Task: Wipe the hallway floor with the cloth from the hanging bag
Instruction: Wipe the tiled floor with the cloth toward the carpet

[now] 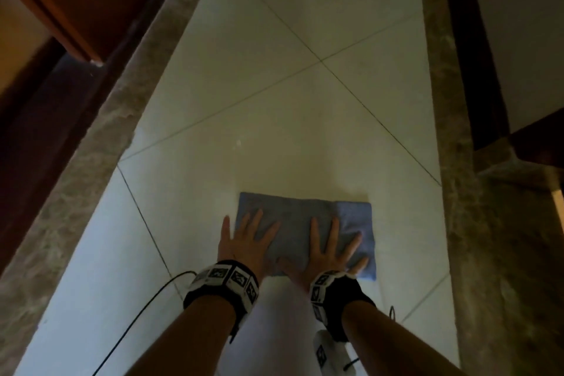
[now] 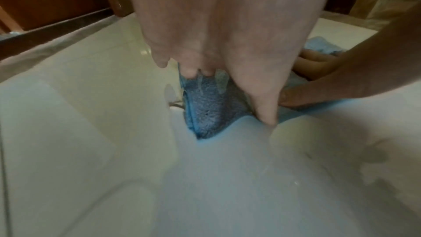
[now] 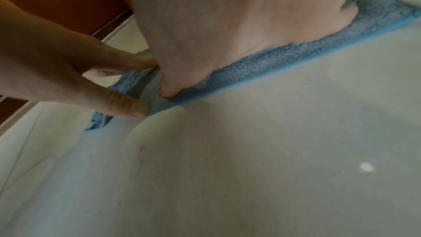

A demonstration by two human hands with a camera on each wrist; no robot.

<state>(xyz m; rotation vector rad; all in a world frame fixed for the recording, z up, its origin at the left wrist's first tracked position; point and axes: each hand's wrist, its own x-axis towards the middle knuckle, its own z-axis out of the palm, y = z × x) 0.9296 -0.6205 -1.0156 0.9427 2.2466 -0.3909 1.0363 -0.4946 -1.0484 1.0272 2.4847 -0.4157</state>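
Both hands lay flat on the cloth [image 1: 305, 229] on the floor [image 1: 274, 85]. Left hand [image 1: 247, 241] and right hand [image 1: 331, 250] had fingers spread straight, gripping nothing.

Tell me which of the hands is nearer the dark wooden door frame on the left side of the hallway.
Left. The left hand presses the cloth's left edge, toward that frame; the right hand presses its right part, farther away.

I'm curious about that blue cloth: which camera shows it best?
The head view: the whole cloth lies flat on the floor, left hand and right hand pressing it. The left wrist view shows one corner, the right wrist view only an edge.
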